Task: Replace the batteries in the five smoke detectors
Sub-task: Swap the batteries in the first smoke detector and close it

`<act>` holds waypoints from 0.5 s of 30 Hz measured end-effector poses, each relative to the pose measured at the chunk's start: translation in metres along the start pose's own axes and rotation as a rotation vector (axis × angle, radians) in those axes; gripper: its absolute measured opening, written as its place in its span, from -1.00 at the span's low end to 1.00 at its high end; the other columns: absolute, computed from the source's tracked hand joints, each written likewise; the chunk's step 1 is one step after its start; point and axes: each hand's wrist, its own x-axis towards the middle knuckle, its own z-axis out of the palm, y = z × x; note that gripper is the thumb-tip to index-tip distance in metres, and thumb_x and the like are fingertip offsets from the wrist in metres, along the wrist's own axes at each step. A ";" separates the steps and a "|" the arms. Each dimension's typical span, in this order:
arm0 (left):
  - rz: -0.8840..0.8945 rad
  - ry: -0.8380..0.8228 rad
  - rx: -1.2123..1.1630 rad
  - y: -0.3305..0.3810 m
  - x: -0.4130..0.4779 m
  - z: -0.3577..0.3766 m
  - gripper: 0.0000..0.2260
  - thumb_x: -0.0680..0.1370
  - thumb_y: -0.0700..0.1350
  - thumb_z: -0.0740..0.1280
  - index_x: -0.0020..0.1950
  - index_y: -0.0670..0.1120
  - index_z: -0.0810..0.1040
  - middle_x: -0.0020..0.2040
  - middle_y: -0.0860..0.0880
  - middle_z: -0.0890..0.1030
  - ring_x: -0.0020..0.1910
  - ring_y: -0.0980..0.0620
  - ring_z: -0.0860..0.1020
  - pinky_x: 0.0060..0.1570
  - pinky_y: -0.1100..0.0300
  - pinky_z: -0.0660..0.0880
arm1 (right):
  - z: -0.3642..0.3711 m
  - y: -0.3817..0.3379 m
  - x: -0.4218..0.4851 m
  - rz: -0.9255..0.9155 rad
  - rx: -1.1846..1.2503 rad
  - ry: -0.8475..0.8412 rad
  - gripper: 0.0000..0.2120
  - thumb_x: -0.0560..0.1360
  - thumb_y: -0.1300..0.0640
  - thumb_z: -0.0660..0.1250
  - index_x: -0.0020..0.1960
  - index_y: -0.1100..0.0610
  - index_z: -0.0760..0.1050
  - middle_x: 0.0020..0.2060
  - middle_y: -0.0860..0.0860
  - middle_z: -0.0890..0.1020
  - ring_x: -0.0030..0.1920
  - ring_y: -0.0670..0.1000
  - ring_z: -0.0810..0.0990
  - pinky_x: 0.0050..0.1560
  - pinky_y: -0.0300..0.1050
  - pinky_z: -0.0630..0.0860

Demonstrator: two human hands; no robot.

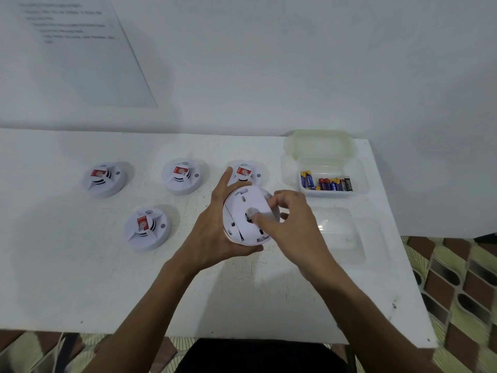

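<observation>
Four smoke detectors [104,179] lay face-up left of and beyond the grip. Left hand [212,227] clasped the fifth detector [238,208], base facing up; right hand [293,227] pinched its base.

I count five smoke detectors [103,179]: four on the counter [80,278], and the fifth smoke detector [236,208] between my left hand [215,230] and right hand [293,224]. Two clear tubs [360,181]. The batteries [326,183] overlap, about seven; I can't tell exactly. One printed sheet [80,49].
</observation>
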 end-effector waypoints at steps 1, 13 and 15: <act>0.009 0.002 0.011 0.000 -0.002 -0.001 0.05 0.23 0.35 0.44 0.50 0.07 -0.10 0.49 0.34 -0.07 0.47 0.22 0.11 0.35 0.44 0.13 | -0.001 -0.002 0.000 -0.003 -0.016 -0.015 -0.77 0.43 -0.03 0.48 -0.11 -0.03 0.42 0.16 -0.12 0.40 0.18 -0.11 0.41 -0.05 -0.42 0.36; -0.128 0.070 0.042 -0.018 -0.020 -0.035 0.11 0.19 0.21 0.52 0.52 -0.16 -0.02 0.40 0.45 0.08 0.33 0.45 0.21 0.18 0.58 0.22 | -0.014 0.026 0.024 -0.153 -0.185 0.137 -0.84 0.52 0.12 0.40 -0.15 0.11 0.43 -0.26 -0.07 0.56 -0.28 -0.12 0.53 -0.30 -0.36 0.44; -0.141 0.095 0.025 -0.016 -0.023 -0.037 0.08 0.20 0.34 0.48 0.51 0.05 -0.07 0.47 0.20 0.15 0.36 0.35 0.25 0.24 0.50 0.24 | -0.002 0.038 0.034 -0.222 -0.418 0.068 -0.87 0.54 0.13 0.36 -0.12 0.11 0.43 -0.26 -0.04 0.56 -0.28 -0.05 0.54 -0.28 -0.20 0.49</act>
